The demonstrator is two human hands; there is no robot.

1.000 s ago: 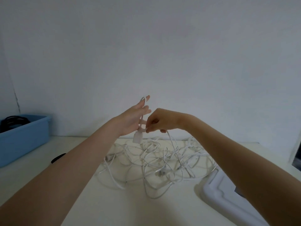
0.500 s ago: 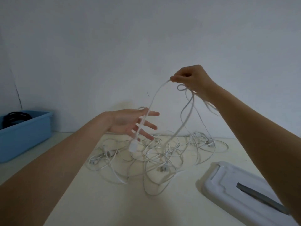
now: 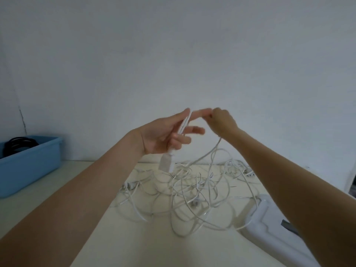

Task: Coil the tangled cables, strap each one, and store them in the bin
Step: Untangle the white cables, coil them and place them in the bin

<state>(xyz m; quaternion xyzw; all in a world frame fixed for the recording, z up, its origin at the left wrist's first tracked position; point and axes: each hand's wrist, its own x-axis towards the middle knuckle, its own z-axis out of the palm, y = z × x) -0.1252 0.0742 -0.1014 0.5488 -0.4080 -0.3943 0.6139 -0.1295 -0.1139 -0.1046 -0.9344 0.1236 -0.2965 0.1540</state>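
Observation:
A tangle of white cables (image 3: 194,191) lies on the cream table (image 3: 154,243). My left hand (image 3: 163,133) is raised above it, palm toward me. Two strands of one white cable (image 3: 184,124) run between its thumb and fingers, and the cable's white plug (image 3: 166,165) hangs just below the hand. My right hand (image 3: 221,122) pinches the same cable right at my left fingertips. From there the cable drops down into the tangle. The blue bin (image 3: 38,158) stands at the far left with a coiled black cable (image 3: 17,144) inside.
A white plastic lid (image 3: 269,226) lies at the right front of the table, partly under my right forearm, with a cable loop reaching its edge. A plain wall closes off the back of the table.
My right hand has come down from high on the right to my left fingertips, bringing the cable with it. A second strand now lies across my left hand, which has risen slightly.

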